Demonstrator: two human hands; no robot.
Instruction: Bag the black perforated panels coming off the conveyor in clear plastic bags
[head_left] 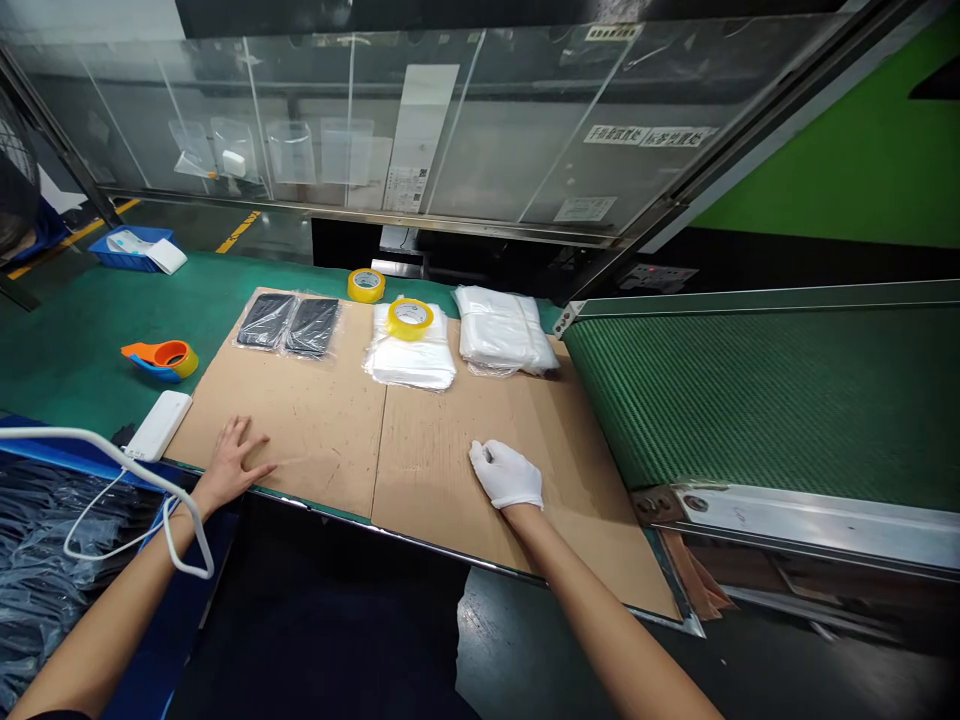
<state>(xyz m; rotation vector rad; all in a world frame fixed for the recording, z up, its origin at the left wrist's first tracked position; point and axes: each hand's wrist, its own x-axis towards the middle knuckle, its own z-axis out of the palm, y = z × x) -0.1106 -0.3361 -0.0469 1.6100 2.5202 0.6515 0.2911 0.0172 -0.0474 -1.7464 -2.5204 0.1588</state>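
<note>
My left hand [231,466], bare, rests with spread fingers near the front left edge of the brown cardboard [427,440]. My right hand [507,474] wears a white glove and is closed in a loose fist over the right half of the cardboard. A small dark spot shows between its thumb and fingers; whether it holds anything is hidden. Farther back lie two dark flat items in clear bags [289,322], a stack of white plastic bags [411,362] with a yellow tape roll [409,319] on top, and a thicker bundle of clear bags [504,330].
Another tape roll [366,285] lies behind. At left are an orange-and-blue tape dispenser [161,360], a white power strip [159,425], a blue tray [135,250], and a bin of bagged dark items [60,560] under a white cable. A green conveyor belt [765,400] borders the right.
</note>
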